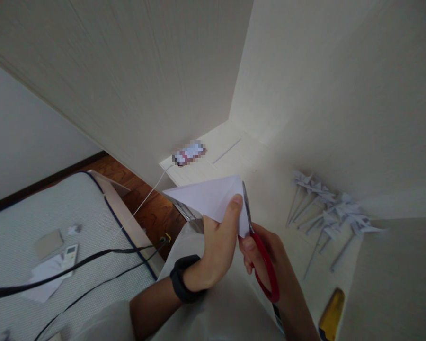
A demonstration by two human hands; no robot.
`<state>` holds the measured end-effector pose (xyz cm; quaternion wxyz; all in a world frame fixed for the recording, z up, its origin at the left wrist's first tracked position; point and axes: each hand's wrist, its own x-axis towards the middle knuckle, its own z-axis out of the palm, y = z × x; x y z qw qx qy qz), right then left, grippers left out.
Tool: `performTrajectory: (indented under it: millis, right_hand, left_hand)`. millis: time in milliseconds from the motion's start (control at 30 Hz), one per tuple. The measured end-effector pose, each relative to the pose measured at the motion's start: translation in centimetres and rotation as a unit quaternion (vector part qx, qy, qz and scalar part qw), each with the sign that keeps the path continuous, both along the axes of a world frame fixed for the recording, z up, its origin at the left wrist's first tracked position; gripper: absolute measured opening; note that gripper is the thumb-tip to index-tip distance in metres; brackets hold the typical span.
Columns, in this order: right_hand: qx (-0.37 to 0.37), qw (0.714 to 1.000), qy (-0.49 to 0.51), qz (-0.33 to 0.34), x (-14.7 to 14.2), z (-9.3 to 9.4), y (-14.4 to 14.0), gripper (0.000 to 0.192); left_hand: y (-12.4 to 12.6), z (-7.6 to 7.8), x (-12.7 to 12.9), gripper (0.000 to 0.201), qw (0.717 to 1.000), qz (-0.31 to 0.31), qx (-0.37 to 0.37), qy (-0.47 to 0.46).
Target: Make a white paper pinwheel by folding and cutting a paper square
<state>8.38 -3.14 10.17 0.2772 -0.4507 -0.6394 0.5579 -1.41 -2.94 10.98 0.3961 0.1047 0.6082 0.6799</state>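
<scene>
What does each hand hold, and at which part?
The left hand pinches the folded white paper at its lower right corner. The right hand grips the red scissors by their handles.

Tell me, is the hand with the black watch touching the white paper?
Touching. The head view shows the left hand pinching the folded white paper, thumb pressed flat on its near face, no gap between them.

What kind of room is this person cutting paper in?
Probably a bedroom at home: a mattress lies on the wood floor, with a remote control on it, beside a pale built-in desk.
</scene>
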Motion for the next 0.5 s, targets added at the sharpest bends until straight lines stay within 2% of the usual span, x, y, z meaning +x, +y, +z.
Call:
performTrajectory:
  millis: [200,500]
  right_hand:
    - [-0.005,1.0,-0.007,0.001,-0.09,-0.05,-0.07,0.045]
    - [-0.017,1.0,0.007,0.014,0.05,-0.52,0.09,0.045]
  left_hand:
    - [0.13,-0.25,0.01,0.017,1.0,0.016,-0.005,0.01]
    - [0.16,-0.39,-0.07,0.016,1.0,0.002,0.012,0.012]
